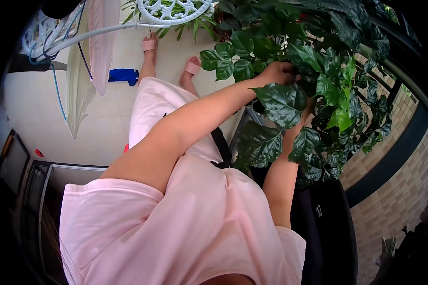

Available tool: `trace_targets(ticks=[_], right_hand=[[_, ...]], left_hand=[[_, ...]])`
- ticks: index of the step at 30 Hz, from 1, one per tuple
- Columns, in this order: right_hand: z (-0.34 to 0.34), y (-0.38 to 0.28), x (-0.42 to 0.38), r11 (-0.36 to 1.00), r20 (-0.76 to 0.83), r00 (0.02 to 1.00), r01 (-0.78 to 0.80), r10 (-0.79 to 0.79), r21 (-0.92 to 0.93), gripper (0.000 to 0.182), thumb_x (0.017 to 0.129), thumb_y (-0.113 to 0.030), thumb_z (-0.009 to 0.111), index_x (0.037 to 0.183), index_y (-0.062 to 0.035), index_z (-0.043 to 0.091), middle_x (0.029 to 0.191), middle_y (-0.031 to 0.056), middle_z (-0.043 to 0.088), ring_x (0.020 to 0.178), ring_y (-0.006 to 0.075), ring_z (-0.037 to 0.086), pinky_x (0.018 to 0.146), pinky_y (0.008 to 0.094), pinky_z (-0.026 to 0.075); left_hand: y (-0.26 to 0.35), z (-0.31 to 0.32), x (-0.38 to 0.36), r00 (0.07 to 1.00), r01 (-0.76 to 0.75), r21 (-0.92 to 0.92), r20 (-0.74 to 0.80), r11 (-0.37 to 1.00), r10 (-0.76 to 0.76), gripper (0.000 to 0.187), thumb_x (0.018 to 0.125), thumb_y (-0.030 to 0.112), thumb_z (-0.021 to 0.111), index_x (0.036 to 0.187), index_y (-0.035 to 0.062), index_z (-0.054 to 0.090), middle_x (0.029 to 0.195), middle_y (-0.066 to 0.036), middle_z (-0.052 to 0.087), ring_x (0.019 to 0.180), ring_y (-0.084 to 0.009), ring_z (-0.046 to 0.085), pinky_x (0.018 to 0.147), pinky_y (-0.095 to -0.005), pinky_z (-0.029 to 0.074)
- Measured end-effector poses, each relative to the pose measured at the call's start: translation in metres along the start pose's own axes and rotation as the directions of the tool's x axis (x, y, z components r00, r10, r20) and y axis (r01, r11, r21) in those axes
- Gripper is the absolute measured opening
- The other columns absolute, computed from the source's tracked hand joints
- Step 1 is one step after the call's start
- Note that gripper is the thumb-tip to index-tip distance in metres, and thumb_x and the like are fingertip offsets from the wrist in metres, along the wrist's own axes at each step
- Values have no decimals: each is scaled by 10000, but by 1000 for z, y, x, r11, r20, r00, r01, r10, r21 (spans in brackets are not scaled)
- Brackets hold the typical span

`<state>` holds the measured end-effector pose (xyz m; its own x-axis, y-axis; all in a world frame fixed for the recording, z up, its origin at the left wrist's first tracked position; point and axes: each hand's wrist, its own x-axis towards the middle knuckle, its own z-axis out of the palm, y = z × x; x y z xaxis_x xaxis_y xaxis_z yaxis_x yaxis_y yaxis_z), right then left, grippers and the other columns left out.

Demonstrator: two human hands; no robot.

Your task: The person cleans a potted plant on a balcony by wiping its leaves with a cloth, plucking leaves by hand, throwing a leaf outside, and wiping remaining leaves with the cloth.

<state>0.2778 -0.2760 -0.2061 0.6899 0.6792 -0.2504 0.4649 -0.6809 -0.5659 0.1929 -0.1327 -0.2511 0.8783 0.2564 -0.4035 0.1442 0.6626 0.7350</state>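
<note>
A leafy plant (281,102) with glossy, dark green leaves fills the upper right, with a few paler leaves on its right side. My left hand (277,73) reaches across into the foliage. Its fingers are curled together among the leaves, and what they grip, if anything, is hidden. From below, my right forearm (280,187) goes up behind large leaves. Leaves cover my right hand, so its fingers do not show. Both hands are close together within the plant.
White ornate metalwork (176,19) and a white pole (95,34) are at the top left, beside hanging pale cloths (101,52). A blue object (123,75) lies on the tiled floor (38,104). A dark railing (390,159) curves along the right. Below the plant stands something black (333,232).
</note>
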Motion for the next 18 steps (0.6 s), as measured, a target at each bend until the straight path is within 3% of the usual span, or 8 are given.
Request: trace_targets(ticks=[1,2,5,8,12,14,15,18], right_hand=[[2,-1,-5,999,-5,999,-33,33,16,438,926,-364,514,1275,-101,485,1177,193,548,1063,369,538,815,486,447],[6,2,-10,998,-27,998,-57,57,-6,437,927,-367,514,1272,-102,489,1172,194,550,1056,369,542,805,489,452],[34,31,-23,957,-205,978,-95,38,-275,433,894,-399,575,1207,-102,537,1059,172,599,943,396,570,742,497,463],[49,65,-31,993,-300,953,-80,50,-89,413,895,-362,579,1201,-86,541,1081,178,593,969,413,559,760,499,465],[52,24,-27,997,-433,901,-6,36,71,398,882,-317,606,1195,-76,553,1109,174,590,991,413,556,794,481,471],[61,27,-31,990,-467,876,77,-124,-118,381,878,-282,616,1198,-83,561,1143,171,581,1029,407,548,836,461,471],[60,30,-32,986,-418,903,31,-97,-162,376,880,-270,614,1201,-83,559,1149,171,578,1036,407,544,841,462,469],[42,-3,-32,983,-344,938,-30,-35,-183,359,882,-217,611,1210,-84,553,1161,177,572,1052,408,537,850,463,465]], left_hand=[[2,-1,1,1000,13,15,4,1000,-13,255,786,-7,578,1037,-2,623,1062,-105,641,890,-193,598,757,-320,470],[-20,1,1,887,-461,80,2,884,462,297,794,24,556,1087,13,605,1098,-136,611,953,-260,587,816,-340,453],[-45,8,16,854,-498,253,-22,829,519,279,766,67,618,1041,25,641,993,-118,650,896,-224,613,775,-325,473],[-38,1,10,728,-628,506,111,592,677,298,734,163,648,1003,35,659,957,-135,649,857,-288,625,752,-349,485],[-20,-12,-11,855,-492,546,156,678,495,364,710,259,643,1009,50,655,1001,-154,619,870,-351,598,720,-389,483],[-16,-10,-11,928,-373,246,80,895,365,389,752,302,619,1063,68,629,1045,-134,618,897,-312,598,729,-386,475],[-14,-3,-10,951,-305,-107,10,946,308,408,791,344,596,1104,83,608,1068,-116,618,920,-285,593,744,-384,468],[-15,4,-6,995,-76,-733,-11,675,100,467,906,476,482,1223,137,538,1158,-49,596,1051,-214,539,846,-371,421]])
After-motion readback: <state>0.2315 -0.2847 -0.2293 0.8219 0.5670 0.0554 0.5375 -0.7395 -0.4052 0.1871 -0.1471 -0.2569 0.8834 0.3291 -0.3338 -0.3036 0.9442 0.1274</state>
